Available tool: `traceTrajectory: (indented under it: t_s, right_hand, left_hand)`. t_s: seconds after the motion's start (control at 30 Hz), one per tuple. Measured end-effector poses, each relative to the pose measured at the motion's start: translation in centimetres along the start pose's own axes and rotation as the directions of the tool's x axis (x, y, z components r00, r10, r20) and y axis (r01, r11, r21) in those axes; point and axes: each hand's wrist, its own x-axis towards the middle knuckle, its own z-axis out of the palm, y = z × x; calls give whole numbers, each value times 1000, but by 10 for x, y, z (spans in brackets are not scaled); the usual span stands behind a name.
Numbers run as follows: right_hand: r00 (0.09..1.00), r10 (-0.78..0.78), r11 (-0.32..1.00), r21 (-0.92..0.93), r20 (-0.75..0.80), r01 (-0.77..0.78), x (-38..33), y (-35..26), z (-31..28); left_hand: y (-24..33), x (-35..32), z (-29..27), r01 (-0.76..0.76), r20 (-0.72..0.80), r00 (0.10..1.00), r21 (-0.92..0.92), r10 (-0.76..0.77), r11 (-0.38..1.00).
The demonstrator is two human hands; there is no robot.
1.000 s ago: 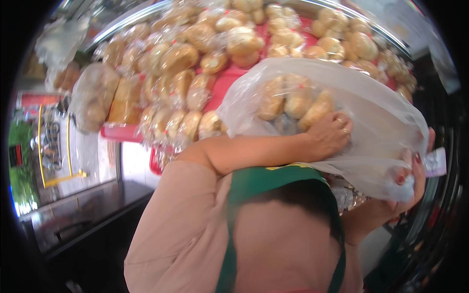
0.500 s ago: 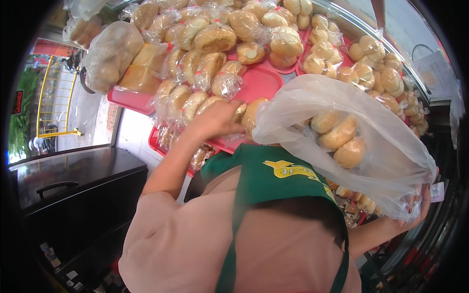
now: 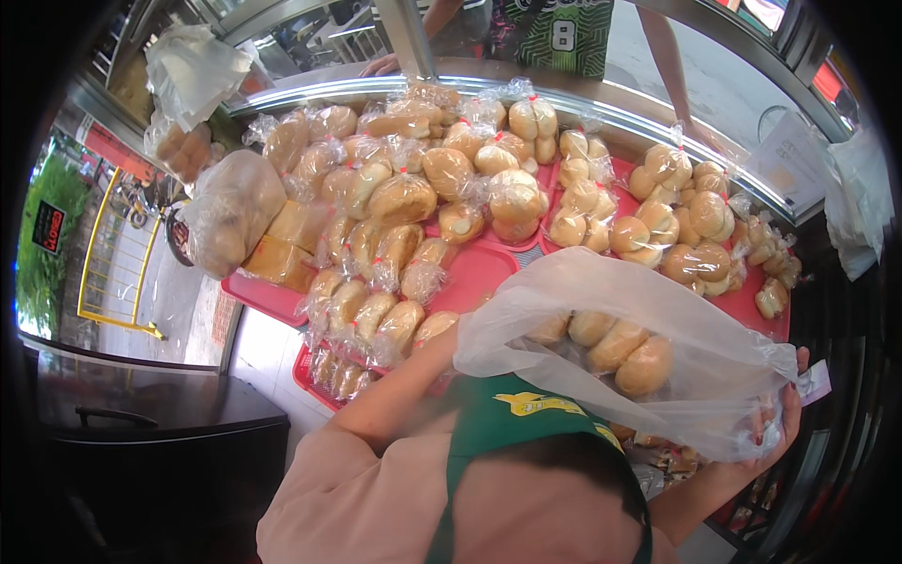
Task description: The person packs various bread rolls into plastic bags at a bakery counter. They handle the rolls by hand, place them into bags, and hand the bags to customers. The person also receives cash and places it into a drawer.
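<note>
Red trays (image 3: 479, 273) of bread; bag of rolls (image 3: 629, 352) held by right hand (image 3: 775, 428)

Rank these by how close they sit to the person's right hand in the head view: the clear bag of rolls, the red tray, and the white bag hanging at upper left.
From the right hand:
1. Clear bag of rolls, held in it.
2. Red tray, middle of the counter.
3. White hanging bag, far upper left.

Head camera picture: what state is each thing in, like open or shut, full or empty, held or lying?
Plastic bag: open, holds a few bread rolls, held up.
Right hand: grips the bag's edge.
Left hand: hidden behind the bag.
Bread rolls: loose inside the bag.
Wrapped rolls: sealed in clear wrap, piled up.
Red trays: loaded with wrapped rolls.
Hanging bag: hangs at upper left, some bread inside.
</note>
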Motion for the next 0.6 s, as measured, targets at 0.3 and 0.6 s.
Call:
traceTrajectory:
  t_s: [0.3,0.6]
  right_hand:
    - [998,-11,1000,-25,-64,9,-16,2,-5]
    - [998,-11,994,-111,-68,4,-17,7,10]
  left_hand:
    - [44,16,-156,231,-499,804,-239,-323,943]
    - [138,53,-326,-619,-879,477,-344,-11,706]
